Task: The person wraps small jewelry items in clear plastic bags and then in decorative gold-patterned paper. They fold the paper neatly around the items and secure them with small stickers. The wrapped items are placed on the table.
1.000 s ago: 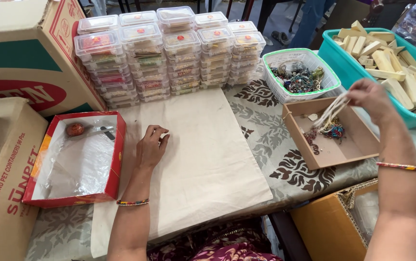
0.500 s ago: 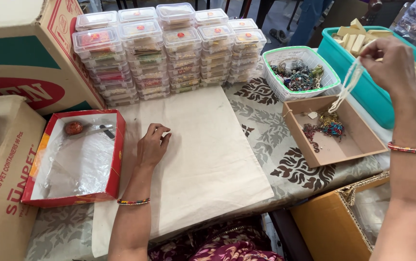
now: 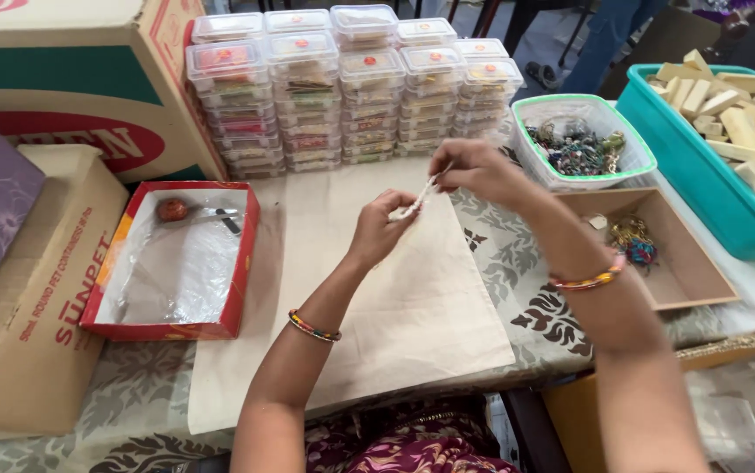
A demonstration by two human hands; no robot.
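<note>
Both my hands meet above a sheet of plain brown paper [image 3: 395,298] spread on the table. My left hand [image 3: 380,229] pinches the lower end of a thin pale cord [image 3: 423,194], and my right hand [image 3: 472,168] pinches its upper end. The cord runs slanted between the two hands, raised off the paper. Each wrist wears a beaded bracelet. A shallow brown cardboard tray [image 3: 675,263] with a small bunch of coloured trinkets [image 3: 633,240] lies to the right of my right forearm.
Stacks of clear plastic boxes [image 3: 351,88] line the back. A red box [image 3: 171,263] lined with plastic sits at left beside large cartons [image 3: 35,289]. A white tub of beads [image 3: 581,140] and a teal bin of wooden pieces [image 3: 728,149] stand at right.
My right hand came from the tray and bin at right, carrying the pale cord to the middle. My left hand lifted off the paper and took hold of the cord's other end.
</note>
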